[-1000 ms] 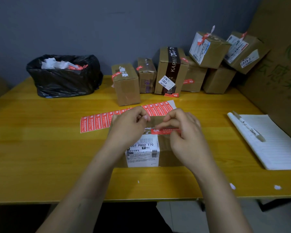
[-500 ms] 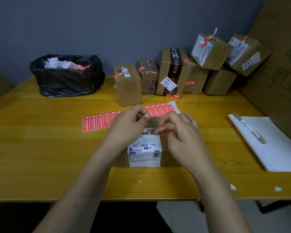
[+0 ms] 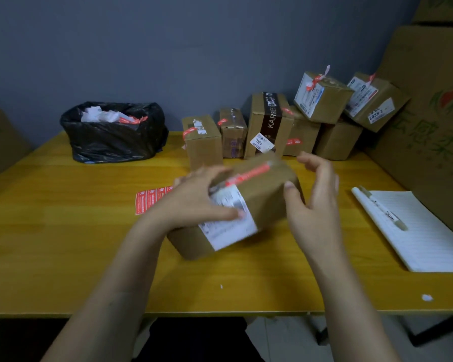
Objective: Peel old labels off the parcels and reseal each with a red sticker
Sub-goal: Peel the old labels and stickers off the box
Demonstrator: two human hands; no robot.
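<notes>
A brown parcel [image 3: 262, 197] is tilted above the yellow table [image 3: 63, 231], with its far right end raised. Along its top seam runs a red sticker [image 3: 249, 175], and a white shipping label [image 3: 228, 226] covers its near face. My left hand [image 3: 194, 199] grips the parcel's left end, fingers over the top and thumb on the label. My right hand [image 3: 314, 205] is at the right end: the thumb touches the side and the curved fingers stay just off the far corner. The sheet of red stickers [image 3: 149, 199] lies on the table, partly hidden behind my left hand.
A black rubbish bag [image 3: 113, 134] with torn labels sits at the back left. Several parcels [image 3: 270, 124] are stacked along the back wall. A lined notepad [image 3: 424, 231] with a pen [image 3: 382, 210] lies at the right, beside large cartons [image 3: 429, 113]. Small paper scraps [image 3: 426, 297] lie near the front edge.
Both hands were pressing the red sticker onto the parcel's top. Now the parcel is lifted, turned and tilted, and the sticker lies stuck along its seam.
</notes>
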